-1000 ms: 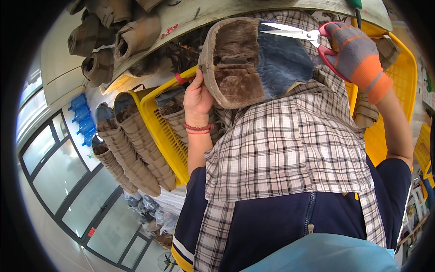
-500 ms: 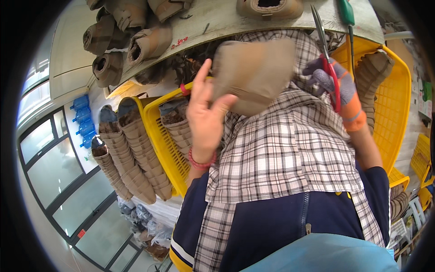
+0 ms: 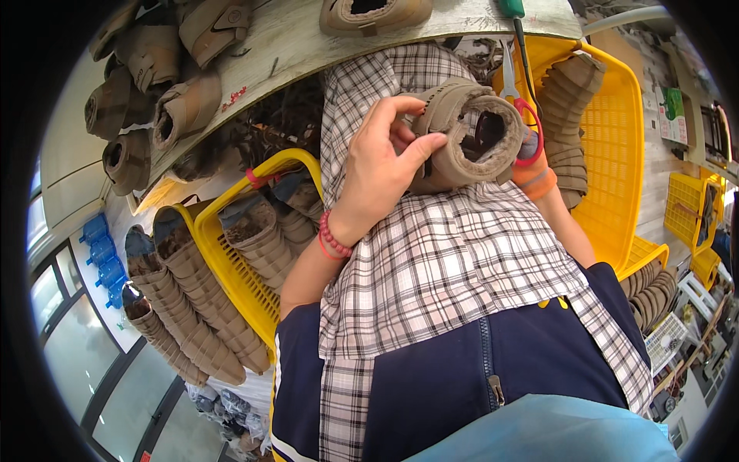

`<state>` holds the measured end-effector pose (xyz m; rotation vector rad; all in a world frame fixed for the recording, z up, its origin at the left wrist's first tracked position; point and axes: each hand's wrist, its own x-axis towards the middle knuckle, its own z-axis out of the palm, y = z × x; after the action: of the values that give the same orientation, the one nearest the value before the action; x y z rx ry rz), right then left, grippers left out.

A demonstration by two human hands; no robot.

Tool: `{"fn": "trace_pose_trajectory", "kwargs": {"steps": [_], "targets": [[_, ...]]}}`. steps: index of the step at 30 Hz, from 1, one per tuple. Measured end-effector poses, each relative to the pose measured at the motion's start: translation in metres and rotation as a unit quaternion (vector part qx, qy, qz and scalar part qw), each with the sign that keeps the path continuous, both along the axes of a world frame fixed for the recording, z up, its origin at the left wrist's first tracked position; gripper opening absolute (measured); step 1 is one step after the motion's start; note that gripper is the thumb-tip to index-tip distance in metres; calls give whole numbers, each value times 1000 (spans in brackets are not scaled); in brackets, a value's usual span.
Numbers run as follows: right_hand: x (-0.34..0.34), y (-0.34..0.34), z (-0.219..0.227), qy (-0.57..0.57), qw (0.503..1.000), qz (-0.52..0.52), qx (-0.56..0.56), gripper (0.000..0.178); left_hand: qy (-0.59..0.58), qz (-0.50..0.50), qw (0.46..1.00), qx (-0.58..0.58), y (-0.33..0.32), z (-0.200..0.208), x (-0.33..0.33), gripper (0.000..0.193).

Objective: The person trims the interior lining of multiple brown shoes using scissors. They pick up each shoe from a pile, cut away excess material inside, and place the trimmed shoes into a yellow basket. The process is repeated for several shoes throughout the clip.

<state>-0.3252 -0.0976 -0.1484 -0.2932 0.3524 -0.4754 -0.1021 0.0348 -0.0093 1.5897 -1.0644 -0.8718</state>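
A brown shoe upper (image 3: 440, 163) with a fleecy lining is in front of me, its round opening turned toward the right. My left hand (image 3: 377, 171) grips its left side, thumb and fingers pinching the edge. Behind its right side is my right hand (image 3: 533, 158), in a grey glove with an orange cuff. Red-handled scissors (image 3: 509, 83) are held in that hand, blades pointing up. The upper hides most of the right fingers, so whether they also touch it cannot be seen.
A worn workbench (image 3: 296, 58) bears several more uppers (image 3: 185, 108) at left and one upper (image 3: 373, 17) at the far edge. Yellow baskets with nested uppers stand at left (image 3: 206, 231) and right (image 3: 616, 154). A green-handled tool (image 3: 511, 8) with a cord hangs over the bench edge.
The upper has turned so that its fleece-lined opening now shows. My right hand with the scissors has come in beside it. The whole view has shifted.
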Motion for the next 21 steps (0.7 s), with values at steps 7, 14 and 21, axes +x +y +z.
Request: {"fn": "trace_pose_trajectory", "kwargs": {"steps": [7, 14, 21], "targets": [[16, -4, 4, 19, 999, -35, 35, 41, -240, -18, 962, -130, -13, -3, 7, 16], [27, 8, 36, 93, 993, -68, -13, 41, -83, -8, 996, -23, -6, 14, 3, 33], [39, 18, 64, 141, 983, -44, -112, 29, -50, -86, 995, 29, 6, 17, 13, 67]]}}
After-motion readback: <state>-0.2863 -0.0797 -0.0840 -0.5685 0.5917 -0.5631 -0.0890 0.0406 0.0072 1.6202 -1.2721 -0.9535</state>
